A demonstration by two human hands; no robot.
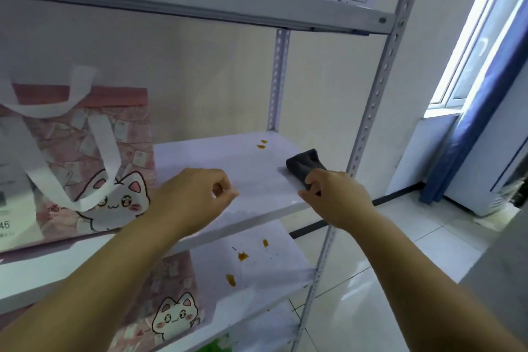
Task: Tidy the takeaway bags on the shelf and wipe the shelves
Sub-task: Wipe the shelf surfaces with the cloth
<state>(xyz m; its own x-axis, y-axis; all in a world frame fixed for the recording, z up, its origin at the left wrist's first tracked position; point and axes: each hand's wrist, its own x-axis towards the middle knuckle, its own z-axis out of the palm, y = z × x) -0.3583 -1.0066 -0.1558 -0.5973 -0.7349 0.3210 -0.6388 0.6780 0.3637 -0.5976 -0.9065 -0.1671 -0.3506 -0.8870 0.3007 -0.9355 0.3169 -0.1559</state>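
Right hand (334,197) grips dark cloth (305,164) at front right corner of middle shelf (228,157), orange stains (261,144) just beyond toward the back, nearer it than left hand (194,194), curled empty beside pink cat bag (85,157).

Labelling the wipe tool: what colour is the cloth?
Dark grey; the cloth shows best in the head view.

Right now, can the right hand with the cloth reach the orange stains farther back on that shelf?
Probably yes. The right hand grips the cloth on the shelf, with only bare shelf between it and the orange stains; the cat bag stands to the left.
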